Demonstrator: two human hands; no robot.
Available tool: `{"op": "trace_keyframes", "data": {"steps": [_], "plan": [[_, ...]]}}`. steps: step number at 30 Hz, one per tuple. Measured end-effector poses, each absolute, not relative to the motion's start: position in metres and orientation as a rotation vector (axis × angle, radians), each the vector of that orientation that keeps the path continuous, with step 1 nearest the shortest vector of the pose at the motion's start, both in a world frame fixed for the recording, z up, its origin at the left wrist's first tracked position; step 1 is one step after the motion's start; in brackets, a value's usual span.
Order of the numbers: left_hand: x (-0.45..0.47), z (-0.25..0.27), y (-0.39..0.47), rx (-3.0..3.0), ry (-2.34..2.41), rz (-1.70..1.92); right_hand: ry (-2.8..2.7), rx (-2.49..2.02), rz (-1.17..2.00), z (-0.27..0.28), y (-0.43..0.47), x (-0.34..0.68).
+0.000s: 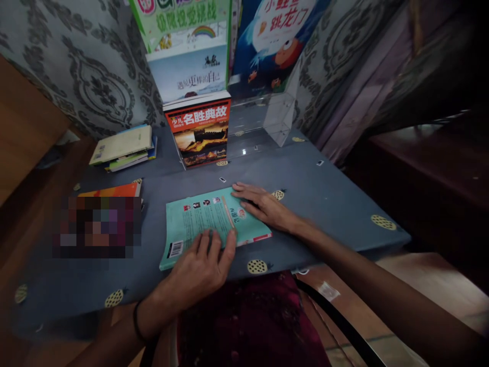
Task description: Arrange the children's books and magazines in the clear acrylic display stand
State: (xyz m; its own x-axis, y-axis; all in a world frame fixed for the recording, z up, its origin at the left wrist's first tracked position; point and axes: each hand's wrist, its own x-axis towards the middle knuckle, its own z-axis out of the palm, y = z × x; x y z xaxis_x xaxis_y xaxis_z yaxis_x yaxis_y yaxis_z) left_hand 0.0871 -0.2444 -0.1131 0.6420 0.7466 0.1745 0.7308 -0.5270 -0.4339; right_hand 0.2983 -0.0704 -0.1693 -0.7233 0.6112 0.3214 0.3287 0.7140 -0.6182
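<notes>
A teal paperback book (208, 216) lies flat near the front of the table, its barcode side up. My left hand (208, 260) rests on its near edge, fingers stretched over the cover. On the book's right end lies my right hand (265, 206), palm down with the fingers extended and the tips by the far right corner. Neither hand is gripping the book. Just beyond it, a red-topped book (200, 135) stands upright in a clear display stand.
The blue pineapple-print tablecloth (328, 204) covers the table. Behind, a green book (187, 20), a pale blue book (191, 74) and a dark blue book (275, 46) stand in clear holders (280, 112). At left are a book stack (124, 145) and an orange-edged book (110, 191), partly pixelated.
</notes>
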Motion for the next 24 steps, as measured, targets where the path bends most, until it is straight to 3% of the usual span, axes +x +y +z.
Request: {"op": "trace_keyframes", "data": {"steps": [12,17,24], "plan": [[0.047,-0.086,-0.21,-2.41,-1.584,-0.097,-2.318,-0.639,0.943,-0.152,-0.068,0.303],[0.026,-0.071,-0.189,-2.548,-1.933,-0.509,-2.337,-0.562,0.979,-0.148,-0.063,0.297],[0.015,-0.06,-0.181,-2.486,-2.074,-1.071,-2.05,-0.61,1.181,-0.143,-0.053,0.266]]}}
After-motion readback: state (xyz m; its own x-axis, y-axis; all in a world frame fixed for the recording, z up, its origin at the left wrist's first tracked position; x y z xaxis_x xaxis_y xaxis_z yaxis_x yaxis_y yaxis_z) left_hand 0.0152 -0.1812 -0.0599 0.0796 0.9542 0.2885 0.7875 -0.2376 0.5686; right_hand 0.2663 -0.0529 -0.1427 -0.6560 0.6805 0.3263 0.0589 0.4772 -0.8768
